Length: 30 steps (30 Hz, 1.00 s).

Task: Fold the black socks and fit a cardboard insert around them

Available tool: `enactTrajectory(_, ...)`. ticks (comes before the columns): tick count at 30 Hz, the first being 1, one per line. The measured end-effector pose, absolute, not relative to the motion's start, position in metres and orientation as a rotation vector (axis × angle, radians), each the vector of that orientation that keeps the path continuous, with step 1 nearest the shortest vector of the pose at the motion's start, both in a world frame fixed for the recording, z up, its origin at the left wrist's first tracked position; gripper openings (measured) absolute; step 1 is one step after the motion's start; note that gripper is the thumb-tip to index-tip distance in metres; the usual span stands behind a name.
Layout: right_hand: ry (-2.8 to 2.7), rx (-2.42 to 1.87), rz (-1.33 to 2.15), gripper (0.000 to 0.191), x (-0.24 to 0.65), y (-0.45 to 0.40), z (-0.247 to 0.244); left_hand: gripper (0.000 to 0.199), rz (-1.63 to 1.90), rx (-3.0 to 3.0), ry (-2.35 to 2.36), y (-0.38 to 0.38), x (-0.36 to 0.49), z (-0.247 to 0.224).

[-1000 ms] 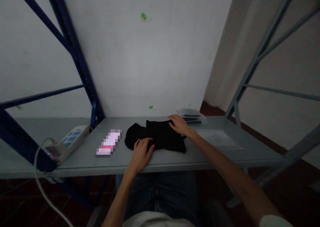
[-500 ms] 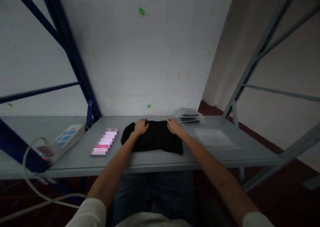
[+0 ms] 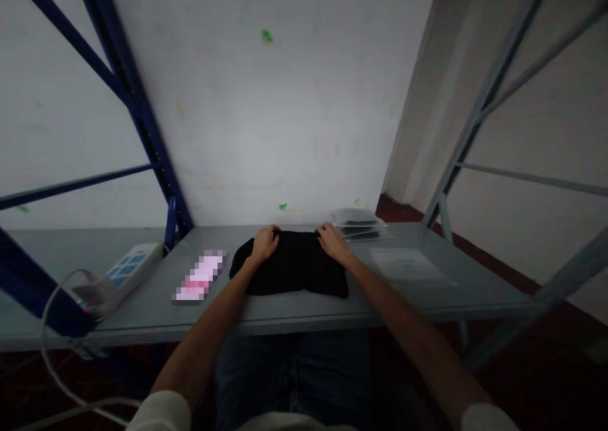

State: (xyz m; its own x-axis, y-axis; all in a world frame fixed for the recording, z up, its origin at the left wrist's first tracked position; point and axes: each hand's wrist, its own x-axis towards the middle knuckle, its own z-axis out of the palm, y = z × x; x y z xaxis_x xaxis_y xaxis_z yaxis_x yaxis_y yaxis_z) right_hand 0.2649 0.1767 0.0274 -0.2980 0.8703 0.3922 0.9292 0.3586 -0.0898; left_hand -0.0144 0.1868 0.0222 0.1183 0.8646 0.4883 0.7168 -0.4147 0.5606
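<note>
A black folded cloth (image 3: pixel 292 268) lies on the grey shelf (image 3: pixel 332 307) in front of me. My left hand (image 3: pixel 264 243) rests on its far left corner with the fingers curled over the far edge. At the far right corner my right hand (image 3: pixel 332 242) does the same. Both hands seem to pinch the cloth's far edge, though the dim light hides the fingertips.
A phone with a lit screen (image 3: pixel 199 276) lies left of the cloth. A white power strip (image 3: pixel 126 268) with a cable sits at the far left by a blue rack post (image 3: pixel 142 121). A stack of clear packets (image 3: pixel 358 222) and a flat clear bag (image 3: pixel 408 265) lie to the right.
My left hand moved from the cloth's near left part up to its far left corner. My right hand stayed at the far right corner. The cloth now looks more compact.
</note>
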Motion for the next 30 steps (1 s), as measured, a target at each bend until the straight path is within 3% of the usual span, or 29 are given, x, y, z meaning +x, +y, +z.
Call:
enactTrajectory(7,-2.133,-1.598,-0.207,0.032,0.261,0.168,0.045,0.039,1.227,2.002,1.442,0.186,-0.021,0.040)
enactTrajectory(15,-2.271,-1.381,-0.115,0.021,0.279,0.128,0.063,0.047,1.216,1.992,1.251,0.147,-0.032,0.054)
enactTrajectory(23,-2.416,-1.310,0.022,0.021,0.294,0.091,0.055,0.043,0.916,2.318,0.987,0.091,-0.052,0.069)
enactTrajectory(30,-2.367,-1.304,0.082,0.025,0.295,0.075,0.057,0.025,0.997,2.281,1.941,0.134,-0.082,0.057)
